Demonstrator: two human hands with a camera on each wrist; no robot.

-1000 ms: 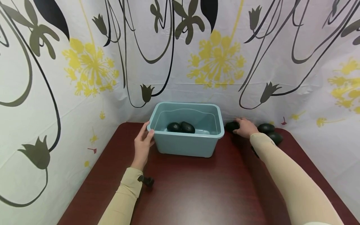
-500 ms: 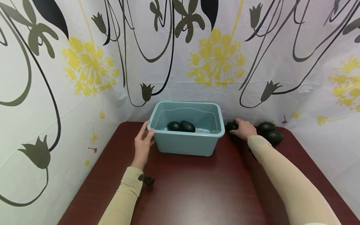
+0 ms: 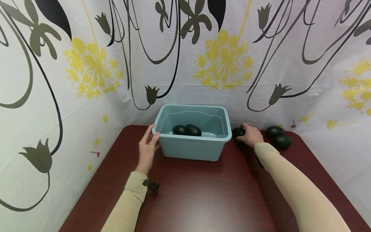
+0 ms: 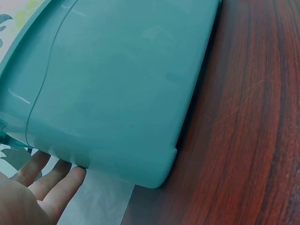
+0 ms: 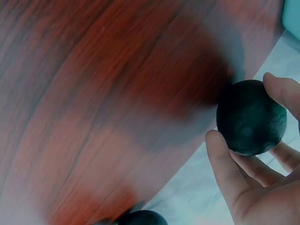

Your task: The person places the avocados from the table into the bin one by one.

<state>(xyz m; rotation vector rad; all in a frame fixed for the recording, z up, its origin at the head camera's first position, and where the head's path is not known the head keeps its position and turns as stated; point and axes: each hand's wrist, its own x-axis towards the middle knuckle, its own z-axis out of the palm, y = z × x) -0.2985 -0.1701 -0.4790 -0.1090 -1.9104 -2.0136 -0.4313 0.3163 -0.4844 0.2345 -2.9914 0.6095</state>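
A light blue plastic bin (image 3: 191, 148) stands at the back of the table, with two dark avocados (image 3: 193, 130) inside. At its front left corner my left hand (image 3: 146, 151) touches the rim and side. In the left wrist view, the left fingertips lie against the bin's outer wall (image 4: 122, 84), with the fingers fairly straight. To the right of the bin, my right hand (image 3: 251, 135) holds another dark avocado (image 3: 238, 131). The right wrist view shows this held avocado (image 5: 251, 117) pinched between thumb and fingers, its rounded end facing the camera.
Two more avocados (image 3: 281, 141) lie together at the table's back right corner, beyond the right wrist. The dark red wooden table (image 3: 203, 193) is backed by a flower-printed sheet (image 3: 220, 64). A black strap (image 3: 150, 186) is on the left wrist.
My right hand has shifted slightly left with the avocado, which now shows more end-on. The two avocados at the right corner are less covered by the arm. My left hand stays at the bin.
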